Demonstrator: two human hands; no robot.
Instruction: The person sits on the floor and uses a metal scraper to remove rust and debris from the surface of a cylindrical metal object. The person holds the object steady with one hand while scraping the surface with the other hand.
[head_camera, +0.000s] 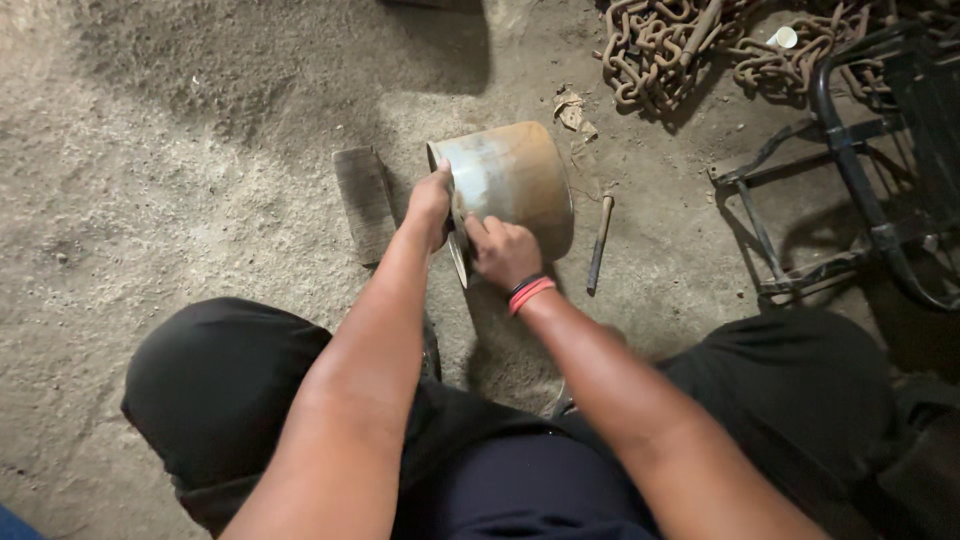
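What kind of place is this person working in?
Probably a rough metal workshop: a bare dirt floor, a pile of rusty chain, and both hands on a rusty metal cylinder.

No packages, labels, signs, screens.

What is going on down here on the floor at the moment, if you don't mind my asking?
A person crouching on the sandy dirt floor holds a rusty cylindrical sheet-metal pot lying on its side. The left hand grips its near rim, while the right hand, with red and black bands at the wrist, rests on its side near the rim. A small wooden block lies to the left, a wooden-handled tool to the right, and rusty chains and a black metal frame lie beyond.
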